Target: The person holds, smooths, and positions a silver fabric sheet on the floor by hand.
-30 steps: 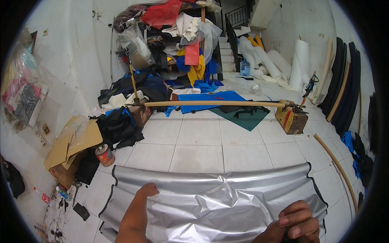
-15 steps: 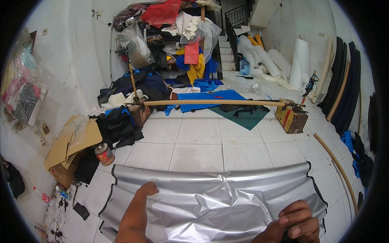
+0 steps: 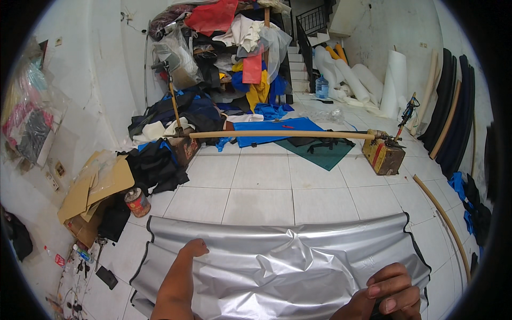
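Observation:
A silver sheet (image 3: 242,266) with black bound edges lies spread on the floor in front of me, creased and puckered around its middle. My left hand (image 3: 196,248) rests on the left part of this sheet, closed like a fist. Its fingers point away from view, so I cannot tell whether it pinches the material. Over the lower right part is my right hand (image 3: 393,290), raised toward me with its fingers curled in. Whatever sits inside those fingers, if anything, is hidden.
Beyond the sheet, a long tan pole (image 3: 282,135) spans two boxes, the right one a worn yellow box (image 3: 383,158). Cardboard (image 3: 96,184) and a red can (image 3: 137,202) stand at left. A curved tan tube (image 3: 445,221) lies at right. Fabric (image 3: 256,69) is heaped at the back.

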The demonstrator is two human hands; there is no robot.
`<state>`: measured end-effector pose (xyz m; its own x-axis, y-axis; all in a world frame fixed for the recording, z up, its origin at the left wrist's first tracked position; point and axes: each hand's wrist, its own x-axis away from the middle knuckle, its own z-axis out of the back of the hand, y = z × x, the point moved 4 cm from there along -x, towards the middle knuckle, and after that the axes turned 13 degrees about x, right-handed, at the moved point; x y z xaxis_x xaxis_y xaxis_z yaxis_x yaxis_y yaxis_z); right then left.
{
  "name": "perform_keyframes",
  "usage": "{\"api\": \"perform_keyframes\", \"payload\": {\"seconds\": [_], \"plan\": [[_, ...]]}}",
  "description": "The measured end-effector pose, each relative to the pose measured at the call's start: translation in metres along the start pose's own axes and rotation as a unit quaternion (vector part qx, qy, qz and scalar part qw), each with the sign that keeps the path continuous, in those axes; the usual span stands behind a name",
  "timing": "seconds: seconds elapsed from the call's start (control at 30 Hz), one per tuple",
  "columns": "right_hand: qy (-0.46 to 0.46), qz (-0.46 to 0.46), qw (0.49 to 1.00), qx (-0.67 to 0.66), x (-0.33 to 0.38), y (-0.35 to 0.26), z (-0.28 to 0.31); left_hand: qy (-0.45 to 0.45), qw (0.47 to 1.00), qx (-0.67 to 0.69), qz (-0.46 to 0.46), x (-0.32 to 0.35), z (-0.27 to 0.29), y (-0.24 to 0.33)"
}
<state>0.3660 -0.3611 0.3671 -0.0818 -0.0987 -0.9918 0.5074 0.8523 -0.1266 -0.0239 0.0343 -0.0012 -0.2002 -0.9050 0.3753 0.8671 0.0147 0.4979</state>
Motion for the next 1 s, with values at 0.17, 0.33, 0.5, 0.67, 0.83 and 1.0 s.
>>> {"api": "perform_keyframes", "payload": {"seconds": [0.17, 0.33, 0.5, 0.67, 0.83, 1.0], "plan": [[0.006, -0.016, 1.000, 0.013, 0.001, 0.004, 0.007, 0.002, 1.000, 0.003, -0.004, -0.002, 0.000, 0.000], [-0.105, 0.020, 0.993, 0.058, 0.007, 0.016, 0.024, -0.003, 1.000, 0.012, -0.008, -0.004, -0.001, -0.007], [-0.128, 0.009, 0.990, 0.065, 0.008, 0.017, 0.028, 0.003, 1.000, 0.005, -0.005, -0.002, -0.002, 0.001], [-0.119, 0.025, 0.991, 0.064, 0.005, 0.009, 0.014, 0.000, 1.000, -0.001, -0.002, 0.002, 0.000, 0.005], [0.048, -0.051, 0.997, 0.022, 0.002, -0.003, -0.002, 0.005, 1.000, 0.006, 0.008, 0.004, 0.000, 0.003], [0.010, -0.060, 0.998, 0.016, 0.000, -0.003, 0.002, 0.000, 1.000, 0.003, -0.013, 0.001, -0.001, 0.000]]}}
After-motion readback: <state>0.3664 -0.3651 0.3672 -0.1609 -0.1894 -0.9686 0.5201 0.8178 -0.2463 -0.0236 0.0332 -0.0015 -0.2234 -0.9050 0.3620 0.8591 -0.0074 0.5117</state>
